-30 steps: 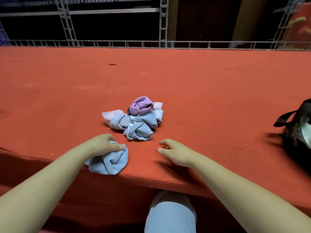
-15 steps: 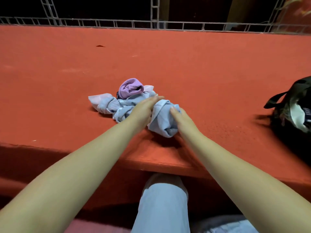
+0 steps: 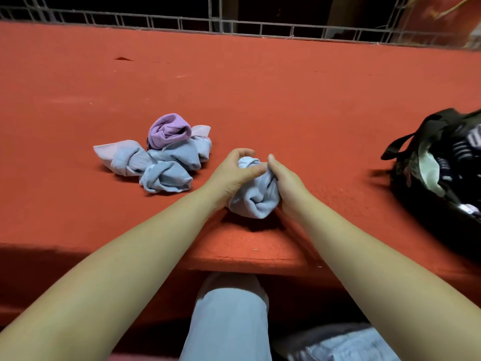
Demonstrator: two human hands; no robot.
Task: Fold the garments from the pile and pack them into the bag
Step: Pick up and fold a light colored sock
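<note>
A bunched light-blue garment sits on the red table near its front edge. My left hand grips it from the left, fingers curled over its top. My right hand holds its right side, thumb against the cloth. To the left lies the pile: knotted light-blue and pale-pink garments with a purple one on top. A dark bag stands open at the right edge, with striped cloth inside.
A metal grid rail runs along the table's far edge. My knee in light-blue trousers shows below the front edge. Broad bare red surface lies behind the pile and between my hands and the bag.
My left hand carried the light-blue garment from the front-left edge to the right of the pile. My right hand came in and took hold of its other side.
</note>
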